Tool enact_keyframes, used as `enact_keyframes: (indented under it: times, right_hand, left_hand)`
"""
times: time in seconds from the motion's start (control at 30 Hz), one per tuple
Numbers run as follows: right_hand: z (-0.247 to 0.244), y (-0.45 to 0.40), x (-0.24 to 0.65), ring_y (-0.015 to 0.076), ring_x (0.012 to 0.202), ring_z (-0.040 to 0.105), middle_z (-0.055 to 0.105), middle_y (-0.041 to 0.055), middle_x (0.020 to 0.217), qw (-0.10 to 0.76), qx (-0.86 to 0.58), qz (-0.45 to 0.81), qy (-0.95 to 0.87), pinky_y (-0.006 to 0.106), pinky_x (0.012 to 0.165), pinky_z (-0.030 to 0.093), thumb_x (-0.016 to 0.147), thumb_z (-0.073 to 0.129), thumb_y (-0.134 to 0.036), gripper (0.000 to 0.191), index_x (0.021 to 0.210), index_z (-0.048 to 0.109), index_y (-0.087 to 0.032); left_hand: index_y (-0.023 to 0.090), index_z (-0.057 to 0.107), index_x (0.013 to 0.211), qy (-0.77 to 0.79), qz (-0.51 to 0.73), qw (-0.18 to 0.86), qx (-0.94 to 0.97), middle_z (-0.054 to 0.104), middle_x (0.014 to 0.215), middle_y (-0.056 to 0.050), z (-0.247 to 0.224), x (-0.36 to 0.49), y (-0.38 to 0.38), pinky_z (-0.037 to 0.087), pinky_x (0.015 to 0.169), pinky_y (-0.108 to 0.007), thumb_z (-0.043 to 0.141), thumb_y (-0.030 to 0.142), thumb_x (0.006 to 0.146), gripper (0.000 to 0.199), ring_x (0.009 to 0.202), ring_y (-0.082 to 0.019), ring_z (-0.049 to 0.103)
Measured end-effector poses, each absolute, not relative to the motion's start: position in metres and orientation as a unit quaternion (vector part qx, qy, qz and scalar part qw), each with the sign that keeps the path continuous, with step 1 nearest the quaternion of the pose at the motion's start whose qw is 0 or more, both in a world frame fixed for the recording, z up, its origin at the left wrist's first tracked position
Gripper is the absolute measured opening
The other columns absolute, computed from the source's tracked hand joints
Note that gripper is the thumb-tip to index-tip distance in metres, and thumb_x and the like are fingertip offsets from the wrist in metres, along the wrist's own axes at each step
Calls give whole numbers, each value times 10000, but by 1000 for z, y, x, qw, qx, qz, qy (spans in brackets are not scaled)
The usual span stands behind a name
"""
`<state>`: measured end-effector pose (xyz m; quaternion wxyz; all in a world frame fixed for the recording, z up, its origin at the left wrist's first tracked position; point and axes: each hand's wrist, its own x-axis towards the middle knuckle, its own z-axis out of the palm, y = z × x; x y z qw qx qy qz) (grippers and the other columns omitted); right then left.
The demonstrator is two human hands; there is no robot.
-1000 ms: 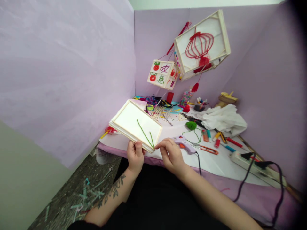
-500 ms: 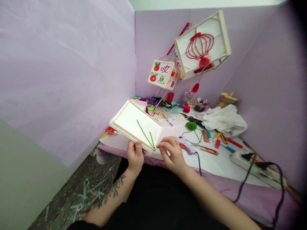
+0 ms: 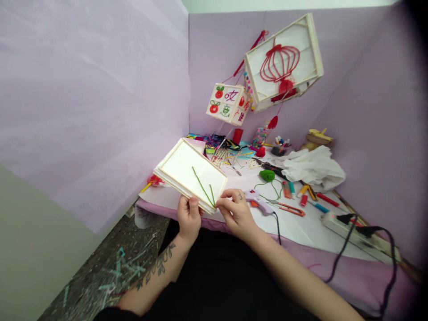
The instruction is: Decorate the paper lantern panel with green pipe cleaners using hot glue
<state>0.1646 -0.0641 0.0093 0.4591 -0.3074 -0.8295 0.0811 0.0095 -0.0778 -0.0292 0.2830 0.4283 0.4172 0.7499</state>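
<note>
My left hand (image 3: 189, 217) grips the lower edge of a white framed panel (image 3: 177, 162), thumb on the near side, and holds it tilted above the table's front edge. Two green strips (image 3: 201, 185) lie on the panel and meet in a V near its lower right corner. At that corner is my right hand (image 3: 236, 208), its fingertips pinched together beside the point of the V. What the fingertips hold, if anything, is too small to tell. A glue gun (image 3: 259, 202) lies just right of my right hand.
Two lanterns, a small one (image 3: 228, 103) and a large one (image 3: 284, 64), hang above the table. Green yarn (image 3: 267, 175), orange-handled scissors (image 3: 290, 209), crumpled white cloth (image 3: 312, 167), markers and a power strip (image 3: 357, 236) with black cables lie to the right.
My right hand has moved slightly left, and its fingertips have come onto the panel's lower right corner. The left hand keeps its hold on the panel.
</note>
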Motion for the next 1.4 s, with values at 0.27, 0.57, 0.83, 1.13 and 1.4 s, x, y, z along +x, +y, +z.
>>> enact_keyframes:
  times: [0.27, 0.57, 0.83, 1.13, 1.4]
  right_hand:
    - [11, -64, 163, 215, 920, 495, 554, 66, 934, 456, -297, 77, -835, 363, 792, 423, 870, 532, -115, 175, 874, 672, -220]
    - [9, -61, 167, 194, 869, 525, 531, 45, 881, 511, -316, 170, -781, 361, 783, 428, 896, 512, -146, 174, 866, 667, -218]
    - [8, -61, 164, 204, 855, 519, 532, 49, 853, 495, -332, 133, -792, 370, 777, 419, 892, 517, -163, 175, 863, 679, -222]
    - [8, -61, 164, 198, 847, 518, 526, 46, 849, 500, -323, 139, -792, 358, 775, 420, 889, 519, -149, 172, 862, 676, -215]
    - [8, -60, 164, 199, 851, 508, 521, 47, 856, 487, -321, 127, -802, 360, 774, 414, 894, 517, -159, 167, 857, 669, -215]
  left_hand:
    - [207, 448, 778, 422, 746, 279, 434, 489, 496, 67, -29, 9, -79, 375, 395, -194, 501, 479, 923, 313, 404, -91, 451]
    - [202, 447, 769, 416, 748, 276, 437, 504, 502, 61, -28, 10, -79, 384, 416, -192, 499, 478, 928, 322, 418, -89, 469]
    - [203, 457, 776, 419, 746, 287, 431, 512, 501, 57, -29, 10, -79, 385, 417, -200, 513, 498, 914, 331, 417, -96, 478]
    - [204, 449, 774, 420, 745, 286, 432, 510, 506, 59, -29, 10, -78, 393, 423, -202, 509, 500, 915, 333, 420, -95, 477]
    - [203, 445, 759, 421, 747, 283, 430, 507, 493, 58, -26, 12, -78, 388, 411, -202, 520, 526, 900, 360, 407, -95, 472]
